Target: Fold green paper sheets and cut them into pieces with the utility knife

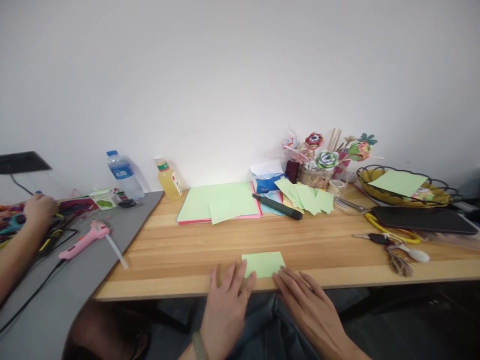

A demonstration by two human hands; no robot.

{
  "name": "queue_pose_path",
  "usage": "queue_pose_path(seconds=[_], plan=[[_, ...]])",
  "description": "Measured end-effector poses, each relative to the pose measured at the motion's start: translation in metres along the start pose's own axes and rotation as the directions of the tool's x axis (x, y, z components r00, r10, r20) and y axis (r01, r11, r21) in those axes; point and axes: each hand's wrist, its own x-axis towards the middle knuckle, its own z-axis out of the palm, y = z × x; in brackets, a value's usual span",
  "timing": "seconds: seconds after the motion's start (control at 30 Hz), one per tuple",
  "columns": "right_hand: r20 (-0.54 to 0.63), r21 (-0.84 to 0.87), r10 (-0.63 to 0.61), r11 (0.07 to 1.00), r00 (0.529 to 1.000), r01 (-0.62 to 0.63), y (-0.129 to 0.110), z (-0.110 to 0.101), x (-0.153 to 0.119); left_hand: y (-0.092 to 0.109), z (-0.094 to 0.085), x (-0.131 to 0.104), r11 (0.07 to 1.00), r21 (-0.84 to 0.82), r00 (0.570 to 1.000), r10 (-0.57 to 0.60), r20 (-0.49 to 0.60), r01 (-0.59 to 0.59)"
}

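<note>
At bottom centre, the left hand [226,306] and right hand [308,306] lay open, fingers touching a smooth, green paper rectangle [264,264] on the wood-grained surface [180,260]. At left, a clear plastic bottle [131,186] bore blurred white characters on blue.

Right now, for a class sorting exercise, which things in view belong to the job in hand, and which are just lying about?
Belongs, judging by the matching paper:
- light-green paper slip, touched by the left hand and right hand
- loose light-green slips
- light-green sheets

Apparently just lying about:
- yellow drink bottle
- water bottle
- key
</note>
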Motion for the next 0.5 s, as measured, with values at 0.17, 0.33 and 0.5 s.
queue_pose_path(seconds=[0.17, 0.33, 0.5], plan=[[0.033, -0.018, -0.12, 0.993, 0.992, 0.12, 0.011, -0.013, 0.005, -0.01, -0.004, -0.007, 0.998, -0.069, 1.0, 0.008, -0.027, -0.01], [0.03, -0.04, -0.113, 0.993, 0.993, 0.115, 0.018, -0.014, 0.004, -0.019, -0.007, -0.01, 0.996, -0.066, 0.998, 0.05, -0.038, -0.053], [-0.016, -0.072, 0.045, 0.996, 0.999, -0.046, 0.017, -0.006, -0.002, -0.017, -0.001, -0.011, 0.994, -0.071, 0.996, 0.077, -0.051, -0.081]])
